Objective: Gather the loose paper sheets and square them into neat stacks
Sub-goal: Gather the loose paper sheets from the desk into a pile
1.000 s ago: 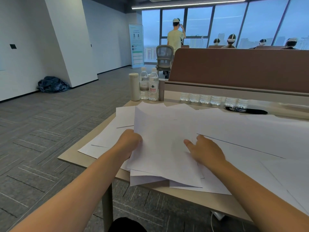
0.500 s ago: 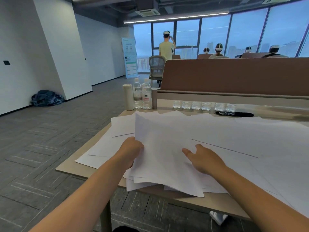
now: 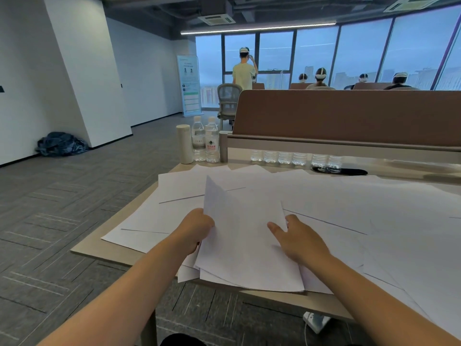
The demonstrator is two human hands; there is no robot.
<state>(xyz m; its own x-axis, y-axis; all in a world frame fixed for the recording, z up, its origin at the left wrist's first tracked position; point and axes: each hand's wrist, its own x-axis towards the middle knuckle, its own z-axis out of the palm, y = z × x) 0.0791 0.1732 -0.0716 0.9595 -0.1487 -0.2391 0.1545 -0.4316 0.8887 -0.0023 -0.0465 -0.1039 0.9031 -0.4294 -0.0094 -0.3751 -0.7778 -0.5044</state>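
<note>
Bundle of sheets (image 3: 244, 250): near the front edge of the desk (image 3: 84, 249). Lower end resting on other paper and slightly overhanging that edge. Upper end raised and tilted toward the far side, top left corner highest. Edges within the bundle not aligned; several corners fanned out at the lower left.

Left hand (image 3: 193, 231): grasping the left edge of the bundle, fingers curled round it, knuckles uppermost.

Right hand (image 3: 300, 239): grasping the right edge of the bundle. Thumb flat on the top face, remaining fingers past the edge, paper edge between thumb and forefinger.

Loose sheets (image 3: 349, 203): spread flat over most of the desk, overlapping at varied angles, from the left side to beyond the right border of the view. Some lying beneath the bundle.

Far left corner of the desk: white cylinder (image 3: 184, 143), upright; two water bottles (image 3: 212, 142), upright, just beside it on the right.

Back of the desk: row of small bottles (image 3: 294, 158) at the foot of the brown partition (image 3: 349, 113), upper parts hidden by its rail. Black oval insert (image 3: 349, 171) just right of the row.

Beyond the partition: office chair (image 3: 228, 101), standing person (image 3: 244, 71) facing the windows, several seated persons with only heads visible.

Floor: dark heap (image 3: 62, 143) against the left wall; white plug block (image 3: 316, 320) under the desk.
</note>
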